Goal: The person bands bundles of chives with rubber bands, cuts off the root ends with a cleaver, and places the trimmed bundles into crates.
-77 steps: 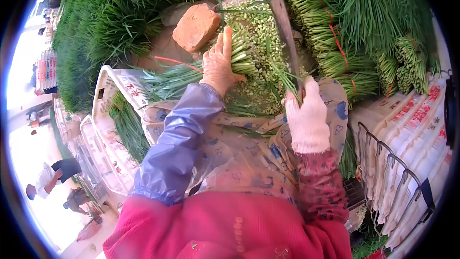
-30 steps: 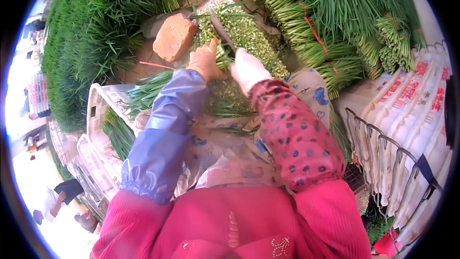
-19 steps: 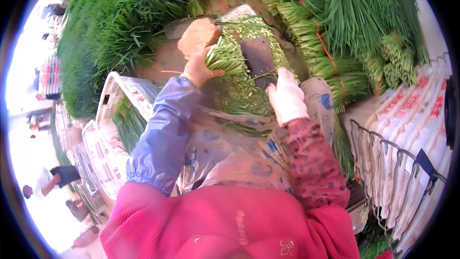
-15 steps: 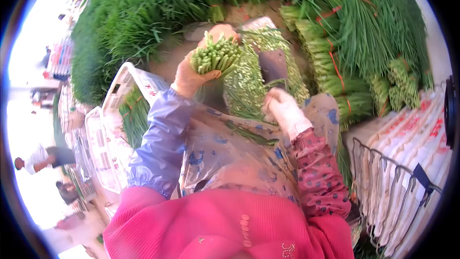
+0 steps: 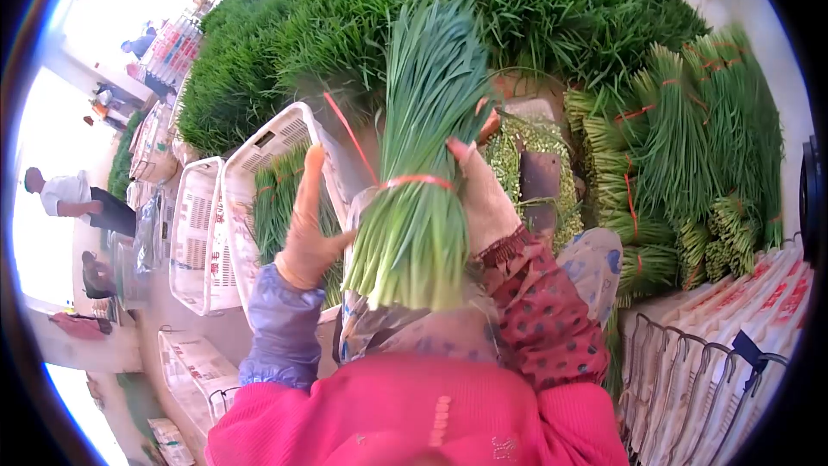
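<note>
A bundle of garlic chives (image 5: 423, 129) is held in front of my chest, its leaves pointing away and its pale stem ends toward me. A red-orange tie (image 5: 418, 180) circles its lower part, and one loose end sticks up to the left. My right hand (image 5: 483, 190), in a pale glove, grips the bundle from the right side; some of its fingers are behind the leaves. My left hand (image 5: 309, 229), in a tan glove, is to the left of the stems. Its fingers point up, and the thumb is spread toward the bundle, at or near its edge.
Loose greens (image 5: 328, 26) are heaped across the back. Tied bundles (image 5: 673, 138) are stacked at the right, beside white crates (image 5: 707, 328). A dark metal plate (image 5: 540, 185) stands among cut stem bits (image 5: 565, 142). White baskets (image 5: 200, 242) sit left; a person (image 5: 73, 198) is beyond.
The bundle has turned from stem ends facing up to lying lengthwise, leaves away. My left hand has let go of it and opened; my right hand has moved up and taken hold.
</note>
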Motion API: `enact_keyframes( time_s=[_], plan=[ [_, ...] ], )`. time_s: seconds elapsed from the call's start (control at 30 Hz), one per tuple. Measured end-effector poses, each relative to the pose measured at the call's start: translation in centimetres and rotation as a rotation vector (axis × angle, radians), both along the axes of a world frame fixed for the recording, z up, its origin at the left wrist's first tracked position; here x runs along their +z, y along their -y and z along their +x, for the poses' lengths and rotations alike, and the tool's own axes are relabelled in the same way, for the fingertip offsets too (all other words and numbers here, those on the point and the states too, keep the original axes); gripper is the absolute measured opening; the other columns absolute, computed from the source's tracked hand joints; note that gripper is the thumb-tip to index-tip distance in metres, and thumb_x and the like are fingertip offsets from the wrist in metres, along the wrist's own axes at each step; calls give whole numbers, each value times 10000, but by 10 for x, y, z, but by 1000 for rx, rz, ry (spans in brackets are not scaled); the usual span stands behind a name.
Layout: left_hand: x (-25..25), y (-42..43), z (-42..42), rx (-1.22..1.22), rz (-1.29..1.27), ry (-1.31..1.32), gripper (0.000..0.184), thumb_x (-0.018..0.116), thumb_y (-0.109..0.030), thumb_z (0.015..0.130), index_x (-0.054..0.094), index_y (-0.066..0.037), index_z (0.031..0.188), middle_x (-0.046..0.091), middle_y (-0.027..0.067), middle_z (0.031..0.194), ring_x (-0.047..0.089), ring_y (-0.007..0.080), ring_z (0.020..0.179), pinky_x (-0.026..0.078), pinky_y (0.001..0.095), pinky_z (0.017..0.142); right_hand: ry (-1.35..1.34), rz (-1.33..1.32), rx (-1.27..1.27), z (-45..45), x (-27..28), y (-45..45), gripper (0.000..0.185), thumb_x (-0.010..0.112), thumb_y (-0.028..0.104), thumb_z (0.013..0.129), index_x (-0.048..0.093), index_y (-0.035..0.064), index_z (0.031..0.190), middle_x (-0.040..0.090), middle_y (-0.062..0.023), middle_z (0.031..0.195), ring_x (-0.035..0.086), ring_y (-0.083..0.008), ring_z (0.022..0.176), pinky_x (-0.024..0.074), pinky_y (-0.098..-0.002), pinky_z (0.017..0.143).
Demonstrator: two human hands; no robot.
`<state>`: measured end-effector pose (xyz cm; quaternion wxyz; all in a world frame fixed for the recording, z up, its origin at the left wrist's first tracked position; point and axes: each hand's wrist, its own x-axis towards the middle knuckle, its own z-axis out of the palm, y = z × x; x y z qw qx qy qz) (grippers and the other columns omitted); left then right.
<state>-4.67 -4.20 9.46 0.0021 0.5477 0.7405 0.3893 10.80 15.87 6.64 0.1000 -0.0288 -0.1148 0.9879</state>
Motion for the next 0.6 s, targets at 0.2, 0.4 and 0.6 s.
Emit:
enact_keyframes(
  time_s=[0.2, 0.4, 0.6],
  plan=[
    [-9, 16, -77, -229, -426, 973, 1205, 873, -466, 702, 172, -49, 1590, 544, 218, 1414, 485, 211, 1329, 395, 390, 1081, 102, 340, -390, -20, -8, 43, 500, 579, 195, 963, 449, 30, 1417, 580, -108, 1332, 572, -236, 1215, 457, -408, 1060],
    [37, -71, -68, -581, -182, 490, 1158, 855, -438, 776, 140, -6, 1578, 381, 117, 1527, 450, 178, 1322, 423, 310, 1055, 184, 527, -306, -30, 16, 71, 654, 664, 41, 872, 369, 15, 1456, 554, -97, 1353, 556, -229, 1229, 453, -386, 1040],
    [51, -71, -61, -194, -241, 864, 544, 802, -195, 836, 585, 7, 1291, 689, 69, 1130, 647, 142, 1005, 533, 312, 904, 555, 1041, -105, -22, 42, 86, 684, 804, 198, 791, 494, -29, 1356, 624, -180, 1247, 578, -261, 1180, 460, -357, 987]
  ],
)
